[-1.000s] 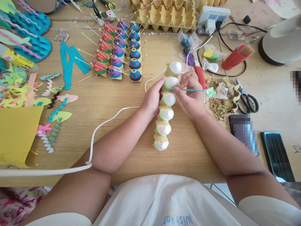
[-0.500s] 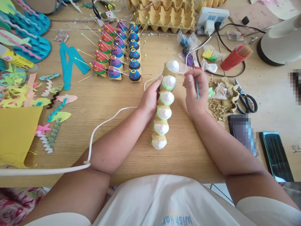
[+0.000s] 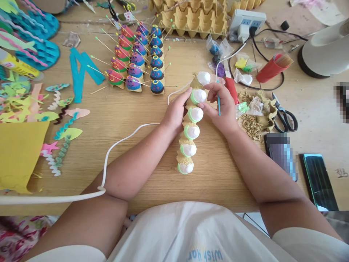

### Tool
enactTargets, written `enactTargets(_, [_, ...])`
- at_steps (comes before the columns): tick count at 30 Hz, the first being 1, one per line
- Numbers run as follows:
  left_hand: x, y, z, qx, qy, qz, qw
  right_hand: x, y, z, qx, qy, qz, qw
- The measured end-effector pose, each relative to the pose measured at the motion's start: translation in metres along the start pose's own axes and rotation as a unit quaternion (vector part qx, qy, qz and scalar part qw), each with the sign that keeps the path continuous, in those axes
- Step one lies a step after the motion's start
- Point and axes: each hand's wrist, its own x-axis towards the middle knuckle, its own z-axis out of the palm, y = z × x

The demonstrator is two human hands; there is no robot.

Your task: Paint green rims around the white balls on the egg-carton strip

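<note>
My left hand (image 3: 176, 113) grips the left side of a strip of egg-carton cups (image 3: 192, 131), its thumb near the upper end and its other fingers hidden underneath. Each cup in the strip has a white, clay-like cap, and most are edged in light green. My right hand (image 3: 222, 107) has its index finger and thumb at the strip's right side, by the second cup from the far end. A thin blue stick-like tool (image 3: 219, 105) is tucked in that hand, pointing down. Behind the strip stand rows of painted egg-carton cups (image 3: 134, 83) with faces and pin-like feelers.
Scissors (image 3: 286, 118), cardboard scraps (image 3: 252, 123) and a phone (image 3: 319, 182) lie right. A red cup of sticks (image 3: 272, 68) lies tilted near a power strip (image 3: 247, 22). Egg trays (image 3: 191, 22) stand behind. Paper cutouts (image 3: 21, 105) cover the left; a white cable (image 3: 117, 143) crosses my left arm.
My right hand has moved left to the strip, with thumb and index finger now at its edge. The strip has turned slightly, showing more green on its left side.
</note>
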Motion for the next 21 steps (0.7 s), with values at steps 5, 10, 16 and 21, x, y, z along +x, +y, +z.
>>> enactTargets(5, [0.002, -0.003, -0.003, 0.019, 0.005, 0.041, 0.999, -0.001, 0.007, 0.0, -0.001, 0.001, -0.008, 1.0])
enactTargets(10, [-0.003, 0.002, 0.003, 0.014, 0.012, 0.062, 0.998, -0.002, 0.012, 0.0, -0.033, -0.001, -0.027, 0.999])
enactTargets(16, [-0.005, 0.005, 0.006, 0.017, 0.038, 0.059, 0.997, -0.001, 0.004, -0.001, 0.013, -0.022, -0.004, 1.0])
enactTargets(21, [-0.005, 0.005, 0.007, 0.027, 0.056, 0.052, 0.997, 0.0, 0.004, 0.0, 0.056, -0.024, -0.003, 0.998])
